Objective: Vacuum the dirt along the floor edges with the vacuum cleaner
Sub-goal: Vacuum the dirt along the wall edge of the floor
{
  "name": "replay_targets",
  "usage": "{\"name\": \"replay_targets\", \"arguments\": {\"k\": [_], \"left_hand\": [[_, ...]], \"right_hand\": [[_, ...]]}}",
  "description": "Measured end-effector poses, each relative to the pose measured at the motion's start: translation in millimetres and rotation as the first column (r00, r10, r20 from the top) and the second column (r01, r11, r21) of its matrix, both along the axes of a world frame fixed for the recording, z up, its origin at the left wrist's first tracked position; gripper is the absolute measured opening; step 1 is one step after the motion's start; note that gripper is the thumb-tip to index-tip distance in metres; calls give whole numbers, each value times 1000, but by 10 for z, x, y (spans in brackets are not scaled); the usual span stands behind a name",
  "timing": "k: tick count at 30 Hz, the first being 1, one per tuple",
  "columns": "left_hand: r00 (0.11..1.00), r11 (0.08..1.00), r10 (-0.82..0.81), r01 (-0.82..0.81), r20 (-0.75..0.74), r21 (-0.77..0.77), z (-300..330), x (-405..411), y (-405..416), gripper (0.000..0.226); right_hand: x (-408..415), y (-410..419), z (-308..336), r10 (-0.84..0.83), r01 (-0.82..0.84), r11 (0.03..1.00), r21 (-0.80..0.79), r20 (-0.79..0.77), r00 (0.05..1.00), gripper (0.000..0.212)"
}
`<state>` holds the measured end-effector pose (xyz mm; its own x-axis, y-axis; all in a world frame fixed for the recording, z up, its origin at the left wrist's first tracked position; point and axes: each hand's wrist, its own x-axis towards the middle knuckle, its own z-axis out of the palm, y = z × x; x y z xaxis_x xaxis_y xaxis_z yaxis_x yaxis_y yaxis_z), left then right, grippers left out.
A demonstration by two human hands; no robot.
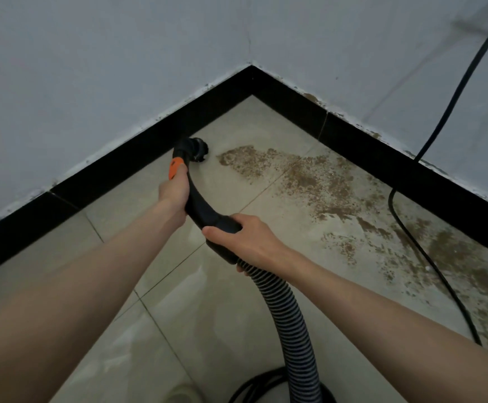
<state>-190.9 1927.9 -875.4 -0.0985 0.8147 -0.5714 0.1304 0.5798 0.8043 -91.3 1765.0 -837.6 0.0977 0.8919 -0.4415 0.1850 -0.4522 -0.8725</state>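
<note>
Two pale grey painted walls (91,82) meet in a corner ahead, with a glossy black skirting band (295,103) running along the foot of each. Below lies a floor of large beige glazed tiles (62,271) with thin dark joints. A wide patch of brown gritty dirt (309,181) spreads over the tiles to the right of the corner, thinning and trailing along the right-hand skirting towards the near edge. A thin black power cable (405,228) hangs down the right wall, crosses the skirting and runs over the dirty tiles.

The person stands facing the corner, both bare forearms reaching forward. A ribbed grey-and-black flexible vacuum hose (292,324) rises from the bottom of the view into a curved black plastic handle tube (199,205). The right hand (248,239) grips the lower end of this tube where it meets the hose, fingers curled under it and thumb laid across the top. The left hand (176,190) grips the tube further up, fingers wrapped round it, just below an orange plastic collar (175,167). Beyond the collar, the small round black nozzle (197,149) sits down on the tile, close against the left-hand skirting and just left of the nearest edge of the dirt. Whether it touches the skirting, I cannot tell.
</note>
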Motion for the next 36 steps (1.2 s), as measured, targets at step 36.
{"name": "replay_targets", "arguments": {"k": [36], "left_hand": [[923, 922, -384, 381, -35, -73, -3, 972, -322, 56]], "right_hand": [[555, -398, -151, -263, 264, 964, -39, 45, 964, 31]]}}
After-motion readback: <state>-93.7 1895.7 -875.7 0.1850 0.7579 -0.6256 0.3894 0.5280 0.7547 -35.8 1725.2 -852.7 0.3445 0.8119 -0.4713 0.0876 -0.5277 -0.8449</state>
